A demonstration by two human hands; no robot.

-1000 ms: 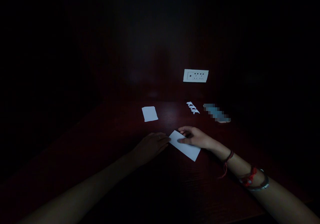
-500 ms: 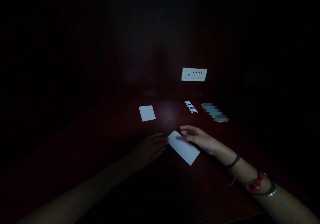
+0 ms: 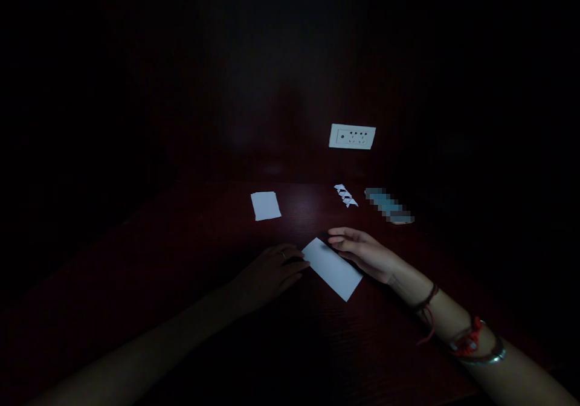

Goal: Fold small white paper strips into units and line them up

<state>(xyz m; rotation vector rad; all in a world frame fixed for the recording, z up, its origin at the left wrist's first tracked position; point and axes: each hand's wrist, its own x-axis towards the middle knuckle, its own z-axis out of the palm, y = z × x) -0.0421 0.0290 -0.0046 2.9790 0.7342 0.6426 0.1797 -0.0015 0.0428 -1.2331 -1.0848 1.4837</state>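
A white rectangular paper [image 3: 332,268] lies slantwise on the dark red-brown table [image 3: 217,237] between my hands. My left hand [image 3: 269,273] rests palm down at the paper's left corner, its fingertips touching the edge; the fingers lie flat and a ring shows on one. My right hand [image 3: 362,252] lies along the paper's upper right edge, fingers stretched out and together, touching it. Red string bracelets and a metal bangle sit on my right wrist.
Farther back lie a smaller white sheet [image 3: 265,205], several small folded paper pieces [image 3: 345,194] and a blurred bluish object [image 3: 389,206]. A white wall socket [image 3: 352,136] sits on the dark wall behind. The surroundings are very dark.
My right hand has slid off the top of the paper to its upper right edge, uncovering more of the sheet. My left hand stays at the left corner.
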